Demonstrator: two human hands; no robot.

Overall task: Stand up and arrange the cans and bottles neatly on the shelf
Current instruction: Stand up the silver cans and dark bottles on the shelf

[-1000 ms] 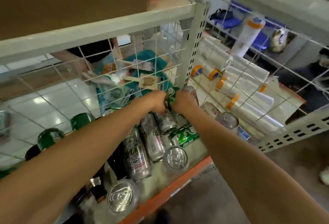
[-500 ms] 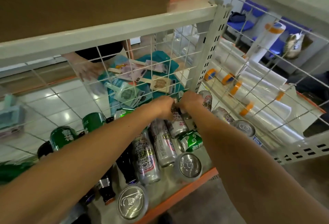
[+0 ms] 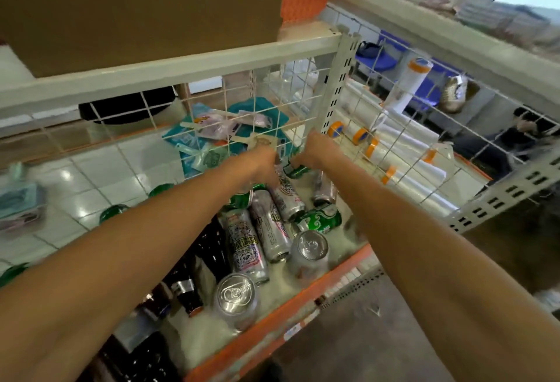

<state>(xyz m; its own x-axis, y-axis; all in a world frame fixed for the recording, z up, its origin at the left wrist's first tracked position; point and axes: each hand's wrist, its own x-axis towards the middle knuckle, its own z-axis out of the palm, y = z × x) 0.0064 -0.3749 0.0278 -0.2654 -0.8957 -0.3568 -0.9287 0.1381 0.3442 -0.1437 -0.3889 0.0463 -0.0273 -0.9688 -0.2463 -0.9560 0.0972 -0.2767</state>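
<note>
**Right grip (image 3: 315, 151) closes on a green can (image 3: 298, 170) in the shelf's back corner**

The right grip reaches to the far end of the shelf (image 3: 303, 306), beside the perforated post (image 3: 336, 84), with its fingers curled over the green can. That can lies tipped just under and in front of the knuckles, close to the wire mesh (image 3: 212, 114). The left grip (image 3: 263, 158) sits just beside it, the two nearly meeting. Its fingers point down toward the top of a silver can (image 3: 286, 196) that leans below the wrist. Whether this grip grasps anything cannot be told, as the fingers are hidden and blurred.

Nearer the camera, between the two forearms, the rest of the stock is jumbled. Two long silver cans (image 3: 242, 242) lie on their sides, touching each other. A second green can (image 3: 321, 221) lies across their right side. Two upright cans (image 3: 309, 252) stand near the orange front edge, their pull-tab tops facing up. Dark bottles (image 3: 212, 248) lie to the left of the cans, partly under the left forearm. Green can tops (image 3: 113, 212) show further left along the mesh.
</note>
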